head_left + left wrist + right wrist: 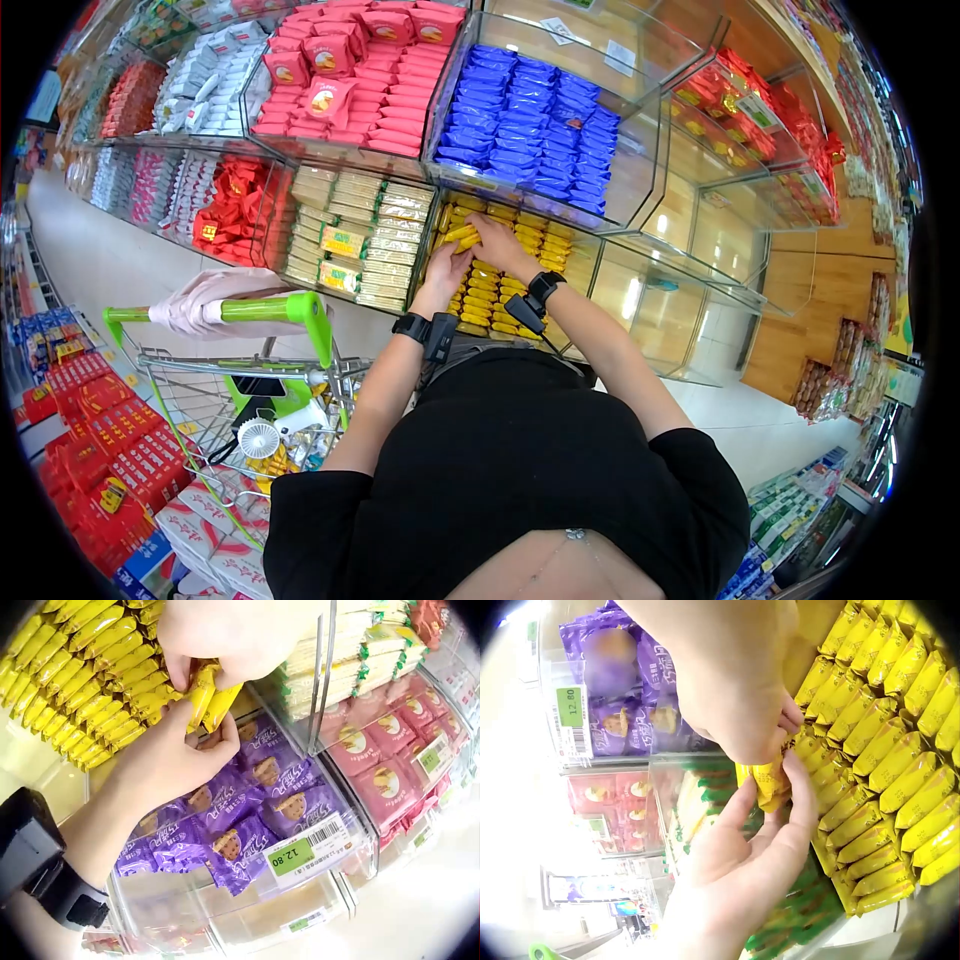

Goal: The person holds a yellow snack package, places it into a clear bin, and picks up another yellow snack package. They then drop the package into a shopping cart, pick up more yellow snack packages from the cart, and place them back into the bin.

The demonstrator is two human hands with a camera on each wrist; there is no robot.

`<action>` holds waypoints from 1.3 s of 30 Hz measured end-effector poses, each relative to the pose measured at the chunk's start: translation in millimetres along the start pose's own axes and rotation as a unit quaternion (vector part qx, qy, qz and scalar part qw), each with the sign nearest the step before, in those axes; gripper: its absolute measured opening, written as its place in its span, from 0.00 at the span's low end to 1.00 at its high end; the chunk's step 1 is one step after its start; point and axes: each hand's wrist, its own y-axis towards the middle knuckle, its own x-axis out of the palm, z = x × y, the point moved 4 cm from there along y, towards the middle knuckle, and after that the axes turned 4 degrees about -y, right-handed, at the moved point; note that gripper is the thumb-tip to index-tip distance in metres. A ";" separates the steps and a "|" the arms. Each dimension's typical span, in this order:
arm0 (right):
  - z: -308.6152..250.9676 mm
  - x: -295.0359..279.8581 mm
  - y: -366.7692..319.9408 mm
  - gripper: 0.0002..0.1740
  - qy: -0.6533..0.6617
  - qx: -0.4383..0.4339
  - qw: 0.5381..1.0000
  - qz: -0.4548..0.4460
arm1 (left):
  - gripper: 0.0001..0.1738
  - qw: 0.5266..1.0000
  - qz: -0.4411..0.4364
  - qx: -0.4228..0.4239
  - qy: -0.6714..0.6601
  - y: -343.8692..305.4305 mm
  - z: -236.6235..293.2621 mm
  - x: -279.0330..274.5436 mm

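Note:
Both hands hold small yellow-wrapped snack packets (462, 237) over the far left corner of a bin of yellow packets (487, 300). My left hand (445, 277) grips them between thumb and fingers, as the right wrist view shows. From the other side, my right hand (503, 247) has its thumb and fingers curled around the same packets. In the left wrist view, two packets (201, 703) show side by side between the fingertips. The right hand (727, 682) hides part of them in the right wrist view.
Left of the yellow bin is one of cream packets (385, 235). Blue packets (525, 125) fill the tier behind. Purple cookie packs (225, 802) with a price tag (311, 851) lie beyond clear walls. A shopping cart (225, 320) stands to my left.

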 end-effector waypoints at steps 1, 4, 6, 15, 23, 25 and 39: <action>-2.6 -1.1 0.8 0.21 0.000 0.000 1.000 -0.002 | 0.11 0.999 -0.010 -0.017 -0.041 -5.4 -1.0 3.1; -12.4 1.1 4.8 0.19 -0.034 0.004 0.998 -0.050 | 0.11 0.993 0.076 -0.033 -0.083 -23.5 -4.1 3.6; -21.8 3.7 4.9 0.17 -0.092 -0.014 0.992 -0.087 | 0.11 0.985 0.117 -0.054 -0.117 -25.4 -6.6 -1.9; -23.8 22.4 11.7 0.12 -0.155 -0.069 0.979 -0.109 | 0.12 0.969 0.138 -0.056 -0.197 -25.4 -12.7 -16.4; -17.5 6.4 15.9 0.15 -0.191 -0.118 0.974 0.035 | 0.12 0.938 0.201 -0.060 -0.278 -25.0 -16.6 -44.2; -17.7 6.3 15.5 0.16 -0.196 -0.133 0.971 0.042 | 0.12 0.951 0.173 0.006 -0.258 -24.4 -12.8 -47.4; -27.5 17.6 22.3 0.20 -0.071 -0.097 0.991 0.052 | 0.12 0.930 0.173 0.054 -0.320 -28.4 -8.2 -36.1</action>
